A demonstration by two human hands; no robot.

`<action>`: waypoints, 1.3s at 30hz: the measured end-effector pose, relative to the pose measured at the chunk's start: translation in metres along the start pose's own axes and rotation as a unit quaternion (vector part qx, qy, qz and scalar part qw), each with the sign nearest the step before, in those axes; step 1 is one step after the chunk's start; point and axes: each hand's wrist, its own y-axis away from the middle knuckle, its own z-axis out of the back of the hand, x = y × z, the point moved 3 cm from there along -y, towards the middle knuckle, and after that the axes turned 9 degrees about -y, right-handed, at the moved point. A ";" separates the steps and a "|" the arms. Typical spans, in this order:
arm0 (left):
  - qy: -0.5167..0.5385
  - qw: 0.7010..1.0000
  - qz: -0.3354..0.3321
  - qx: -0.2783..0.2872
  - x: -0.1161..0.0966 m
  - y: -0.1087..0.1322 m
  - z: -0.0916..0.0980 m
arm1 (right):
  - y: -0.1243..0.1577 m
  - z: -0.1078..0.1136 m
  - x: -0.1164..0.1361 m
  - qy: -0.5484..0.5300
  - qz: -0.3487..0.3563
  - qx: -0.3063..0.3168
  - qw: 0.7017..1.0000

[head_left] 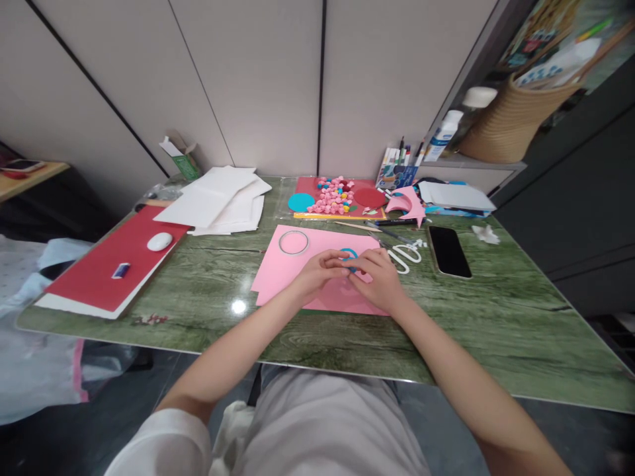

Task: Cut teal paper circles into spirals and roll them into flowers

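Note:
Over the pink paper (278,277), my left hand (320,271) and my right hand (377,277) meet fingertip to fingertip. Both are closed on a small blue ring (350,253), which may be a roll of tape or a loop of paper. The fingers cover much of it. A thin grey-rimmed ring (294,242) lies flat on the pink paper, left of my hands. White-handled scissors (404,258) rest just to the right of my right hand, their blades partly hidden.
Pom-poms (332,196) and a blue disc (301,202) lie at the back. White sheets (213,198) and a red board (109,271) occupy the left. A phone (449,251) and crumpled tissue (485,234) lie right; pens (404,158) stand near the wall.

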 end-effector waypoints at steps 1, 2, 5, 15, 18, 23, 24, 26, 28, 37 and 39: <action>0.000 1.000 0.001 -0.001 0.001 0.000 0.001 | 0.000 0.000 0.000 0.001 -0.002 0.001 1.000; 0.000 1.000 0.001 -0.003 0.001 -0.001 0.001 | 0.000 0.000 0.000 0.002 -0.004 0.004 1.000; 0.005 1.000 0.003 0.000 0.004 -0.002 0.003 | 0.000 -0.002 0.000 0.008 -0.006 0.017 1.000; 0.023 0.999 0.021 0.040 0.009 -0.001 0.001 | 0.003 -0.004 0.000 0.001 0.016 0.005 1.000; 0.004 0.999 0.024 0.024 0.006 -0.001 -0.001 | 0.002 -0.002 -0.001 0.004 0.017 -0.005 1.000; -0.056 0.998 0.030 0.010 0.004 0.000 -0.002 | 0.001 -0.001 -0.003 0.004 0.025 -0.010 1.000; -0.068 0.997 0.027 0.010 0.003 0.001 -0.002 | 0.002 -0.001 -0.003 0.004 0.025 -0.010 1.000; -0.082 0.996 0.022 0.010 0.003 0.001 -0.001 | 0.001 0.000 -0.003 0.003 0.022 -0.013 1.000; -0.078 0.997 0.021 0.011 0.003 0.001 -0.001 | 0.001 0.002 -0.002 0.002 0.019 -0.020 1.000; -0.043 0.998 0.043 -0.003 0.000 0.001 0.001 | -0.002 0.006 0.001 -0.010 0.003 -0.020 1.000; -0.041 0.998 0.041 -0.007 0.001 0.001 0.001 | -0.002 0.005 0.002 -0.005 0.006 -0.017 1.000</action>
